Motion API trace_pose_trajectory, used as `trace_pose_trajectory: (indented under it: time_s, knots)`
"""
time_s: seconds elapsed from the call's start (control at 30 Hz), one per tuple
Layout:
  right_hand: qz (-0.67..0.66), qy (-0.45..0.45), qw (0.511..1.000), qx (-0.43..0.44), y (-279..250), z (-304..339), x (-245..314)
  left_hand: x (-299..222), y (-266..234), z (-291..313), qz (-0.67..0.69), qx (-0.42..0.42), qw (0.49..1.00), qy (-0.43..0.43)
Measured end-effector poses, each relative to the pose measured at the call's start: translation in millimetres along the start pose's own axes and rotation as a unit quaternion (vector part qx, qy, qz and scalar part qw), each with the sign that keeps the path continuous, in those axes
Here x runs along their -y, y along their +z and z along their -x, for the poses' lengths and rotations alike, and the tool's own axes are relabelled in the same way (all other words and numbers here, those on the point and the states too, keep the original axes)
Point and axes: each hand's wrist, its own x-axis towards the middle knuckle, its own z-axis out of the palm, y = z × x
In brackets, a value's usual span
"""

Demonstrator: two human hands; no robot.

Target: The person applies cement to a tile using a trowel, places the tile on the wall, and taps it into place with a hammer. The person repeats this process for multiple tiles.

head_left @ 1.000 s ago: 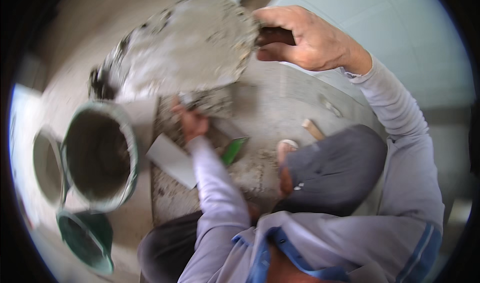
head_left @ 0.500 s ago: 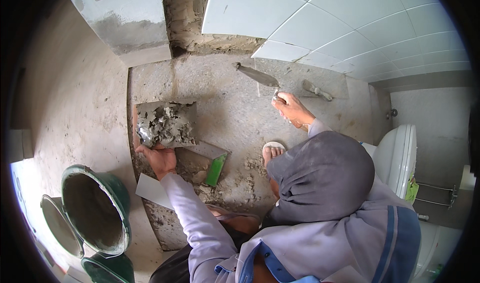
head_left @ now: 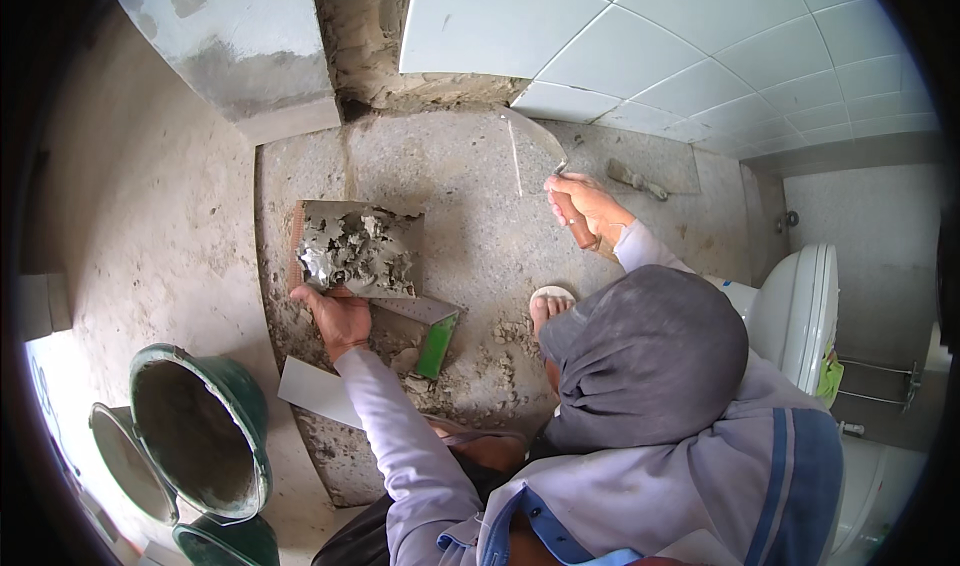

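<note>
My left hand (head_left: 338,318) grips the near edge of a rectangular tile (head_left: 297,236), thumb at its near-left corner. Lumpy wet grey mortar (head_left: 358,254) covers most of its upper side, and a reddish-brown strip shows along the left edge. My right hand (head_left: 590,208) is closed around the wooden handle (head_left: 574,220) of a pointing trowel. The trowel's blade (head_left: 540,138) points up and left, its tip close to the foot of the white tiled wall (head_left: 565,101). Beyond the right hand lies a mortar-smeared tool (head_left: 636,179) on the floor.
Green and grey buckets (head_left: 262,436) stand at the lower left. A green-ended flat piece (head_left: 436,344) lies among mortar crumbs, near a white tile strip (head_left: 315,391). A white toilet (head_left: 800,316) is at the right. Bare mortar (head_left: 370,36) shows between the wall tiles and a pillar (head_left: 250,56).
My left hand and the mortar-covered tile have shifted slightly right. The trowel has turned in my right hand, its tip rising toward the wall; its handle now shows more fully.
</note>
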Motion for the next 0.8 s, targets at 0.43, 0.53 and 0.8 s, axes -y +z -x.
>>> trace_pose_trajectory:
  time_s: [0.43,0.53,0.8]
  knots:
    - [-0.424,0.022,0.897,-0.128,139.9,-11.2,12.4,-7.5,1.6,-2.5,-0.001,-0.019,0.999,0.048]
    - [-0.420,0.030,0.894,-0.153,158.1,2.3,19.0,-14.8,13.0,5.4,0.004,-0.044,0.998,0.043]
    - [-0.330,-0.016,0.942,-0.055,144.5,15.0,-15.8,-19.4,-0.4,6.2,0.049,-0.010,0.998,0.038]
